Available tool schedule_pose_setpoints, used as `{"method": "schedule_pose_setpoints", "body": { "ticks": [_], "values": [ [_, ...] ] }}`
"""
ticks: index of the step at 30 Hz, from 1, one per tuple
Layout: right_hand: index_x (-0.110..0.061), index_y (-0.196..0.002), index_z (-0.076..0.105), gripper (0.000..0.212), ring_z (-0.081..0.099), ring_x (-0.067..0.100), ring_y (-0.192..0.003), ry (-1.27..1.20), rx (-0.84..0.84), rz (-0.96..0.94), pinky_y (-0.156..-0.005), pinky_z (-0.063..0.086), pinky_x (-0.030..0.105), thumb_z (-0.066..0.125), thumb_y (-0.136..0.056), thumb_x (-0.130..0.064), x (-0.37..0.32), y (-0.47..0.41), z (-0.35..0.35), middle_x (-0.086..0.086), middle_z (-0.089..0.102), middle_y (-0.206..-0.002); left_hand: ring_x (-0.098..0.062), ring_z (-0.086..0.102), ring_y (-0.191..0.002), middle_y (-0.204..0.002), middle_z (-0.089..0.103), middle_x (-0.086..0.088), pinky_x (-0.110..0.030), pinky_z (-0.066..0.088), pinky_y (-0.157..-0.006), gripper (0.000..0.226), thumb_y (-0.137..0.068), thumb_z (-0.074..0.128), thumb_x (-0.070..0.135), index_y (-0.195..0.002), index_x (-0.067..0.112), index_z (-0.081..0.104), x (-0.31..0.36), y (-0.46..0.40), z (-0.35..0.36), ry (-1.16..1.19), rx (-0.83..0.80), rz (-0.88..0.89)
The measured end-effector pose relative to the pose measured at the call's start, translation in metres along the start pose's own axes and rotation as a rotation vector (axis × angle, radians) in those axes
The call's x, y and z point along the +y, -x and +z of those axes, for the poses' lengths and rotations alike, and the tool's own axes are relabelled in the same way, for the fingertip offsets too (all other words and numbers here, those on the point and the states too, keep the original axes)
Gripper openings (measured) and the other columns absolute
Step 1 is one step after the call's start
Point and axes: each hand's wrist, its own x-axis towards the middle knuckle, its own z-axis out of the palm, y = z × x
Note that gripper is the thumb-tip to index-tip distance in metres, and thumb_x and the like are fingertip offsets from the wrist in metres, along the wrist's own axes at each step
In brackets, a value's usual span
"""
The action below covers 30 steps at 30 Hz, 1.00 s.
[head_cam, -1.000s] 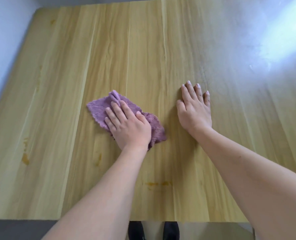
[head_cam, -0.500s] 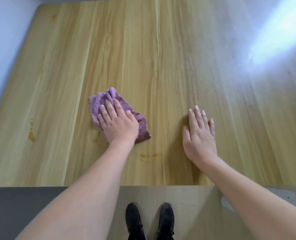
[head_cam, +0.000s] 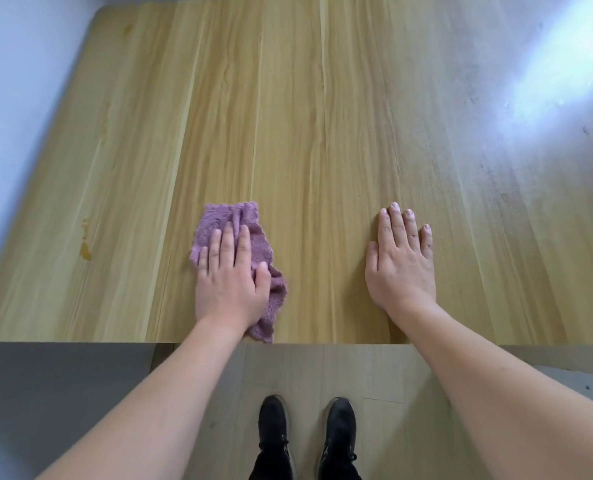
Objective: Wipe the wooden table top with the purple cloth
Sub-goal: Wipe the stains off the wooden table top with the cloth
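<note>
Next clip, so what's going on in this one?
A person stands at a wooden table top and wipes it. The left hand lies flat on a crumpled purple cloth, pressing it down close to the table's near edge. The right hand rests palm down on the bare wood beside it, apart from the cloth. An orange-brown stain shows on the left side of the top, away from the cloth. Black shoes show on the floor below.

The purple cloth (head_cam: 234,226) lies crumpled near the table's front edge. The wooden table (head_cam: 322,116) shows orange-brown stains (head_cam: 86,249) at its left.
</note>
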Motion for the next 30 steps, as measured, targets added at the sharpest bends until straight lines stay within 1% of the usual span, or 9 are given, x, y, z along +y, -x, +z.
{"method": "schedule_pose_setpoints", "body": {
  "ticks": [4,8,11,13,18,22,25,28,30],
  "values": [
    [-0.016,-0.155,0.001,0.060,-0.013,0.016,-0.149,0.000,0.009,0.001,-0.121,-0.008,0.042,0.016,-0.100,-0.033,0.001,0.000,0.000,-0.001,-0.007,-0.163,-0.031,-0.008,-0.152,-0.164,-0.010,-0.014,-0.049,0.002,-0.123,0.070,-0.097,0.011,0.044,-0.156,0.011,-0.005,0.048,0.001,0.004,0.105,0.046,-0.142],
    [-0.016,-0.155,0.007,0.059,-0.007,0.016,-0.149,0.011,0.026,0.020,-0.121,-0.006,0.041,0.020,-0.100,-0.032,-0.001,0.000,0.000,-0.001,-0.001,-0.163,-0.030,-0.009,-0.152,-0.164,-0.010,-0.011,-0.049,-0.002,-0.123,0.069,-0.096,0.012,0.045,-0.156,0.013,-0.002,0.098,0.025,0.011,0.128,0.008,0.150],
    [-0.017,-0.156,0.005,0.059,-0.009,0.015,-0.149,0.014,0.009,0.016,-0.121,-0.007,0.040,0.019,-0.100,-0.033,-0.002,0.000,0.000,-0.002,-0.003,-0.163,-0.024,0.000,-0.153,-0.166,0.001,-0.006,-0.045,-0.002,-0.124,0.070,-0.095,0.019,0.046,-0.157,0.018,0.009,0.062,0.021,0.010,0.087,0.009,0.336],
    [-0.018,-0.156,0.004,0.059,-0.010,0.014,-0.149,0.015,-0.004,0.027,-0.121,-0.007,0.040,0.019,-0.100,-0.034,-0.001,0.001,-0.001,-0.003,-0.005,-0.163,-0.019,-0.006,-0.153,-0.166,-0.006,-0.002,-0.042,-0.005,-0.124,0.070,-0.095,0.018,0.049,-0.158,0.022,0.002,0.018,0.016,0.011,0.016,0.006,0.366],
    [-0.016,-0.155,0.010,0.059,-0.008,0.015,-0.149,-0.038,0.002,0.066,-0.120,-0.008,0.040,0.020,-0.101,-0.036,-0.019,0.004,-0.006,-0.002,-0.001,-0.163,-0.020,-0.006,-0.153,-0.166,-0.004,-0.006,-0.041,-0.004,-0.124,0.073,-0.092,0.009,0.051,-0.158,0.019,0.001,-0.075,0.000,0.000,0.034,0.018,0.034],
    [-0.016,-0.155,0.015,0.058,-0.002,0.015,-0.150,-0.114,0.041,-0.052,-0.121,-0.006,0.037,0.027,-0.100,-0.032,-0.072,-0.002,-0.005,0.000,0.004,-0.163,-0.030,-0.010,-0.152,-0.164,-0.011,-0.012,-0.048,-0.002,-0.123,0.069,-0.097,0.012,0.045,-0.156,0.013,-0.006,-0.039,-0.001,-0.003,0.111,0.036,-0.142],
    [-0.016,-0.154,0.018,0.058,0.001,0.016,-0.150,-0.187,0.046,-0.120,-0.121,-0.003,0.037,0.032,-0.099,-0.027,-0.122,-0.012,0.000,0.001,0.007,-0.163,-0.031,-0.012,-0.152,-0.164,-0.013,-0.011,-0.050,-0.003,-0.123,0.071,-0.096,0.010,0.047,-0.157,0.014,-0.006,-0.011,0.007,0.000,0.076,-0.017,0.089],
    [-0.017,-0.154,0.019,0.058,0.001,0.015,-0.150,-0.279,0.056,-0.094,-0.121,-0.002,0.036,0.031,-0.099,-0.025,-0.162,-0.019,0.006,-0.001,0.007,-0.163,-0.026,-0.001,-0.153,-0.166,0.001,-0.007,-0.045,0.001,-0.124,0.073,-0.092,0.016,0.049,-0.158,0.017,0.012,-0.037,0.000,0.000,0.069,-0.019,0.293],
    [-0.017,-0.154,0.018,0.058,0.000,0.014,-0.150,-0.302,0.055,-0.075,-0.121,-0.003,0.035,0.030,-0.099,-0.025,-0.178,-0.025,0.010,-0.002,0.006,-0.163,-0.024,0.009,-0.153,-0.166,0.010,-0.005,-0.043,0.004,-0.123,0.072,-0.092,0.024,0.048,-0.157,0.018,0.022,-0.064,-0.005,0.001,0.081,0.000,0.351]
  ]
}}
